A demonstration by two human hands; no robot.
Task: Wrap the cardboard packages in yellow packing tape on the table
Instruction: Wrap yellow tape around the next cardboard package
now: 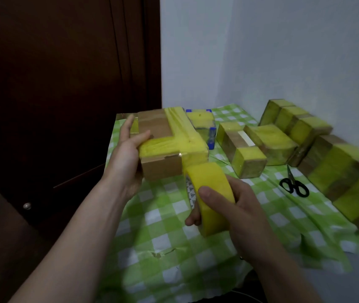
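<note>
Status: wrapping is partly complete. A row of rectangular cardboard packages banded in yellow tape (270, 141) lies from 1 o'clock to 3 o'clock on the green-and-white checked tablecloth (174, 237). Brown cardboard shows between their bands, and blur at the right edge makes it hard to say whether any needs more tape. A smaller blue-edged package with a yellow top (202, 125) sits at 12 o'clock, behind the work piece. The work piece is a brown rectangular cardboard box (159, 169) at 11 o'clock, near the far-left table corner. Two yellow bands cross on its top face. The far-left top panel and most of the near face are bare, so this box is judged unfinished. The left hand (128, 149) is at 9 o'clock from the box, fingers straight against its left end and top edge, steadying it without curling round it. The right hand (235, 206) grasps the thick roll of yellow packing tape (209, 193), thumb across the outer face, at 5 o'clock from the box and just beside its near right corner. A strip runs from the roll up the near face to the crossing bands. A pair of black-handled scissors (294, 184) lies at 3 o'clock from the roll, well apart from both hands; the strip is not yet cut.
</note>
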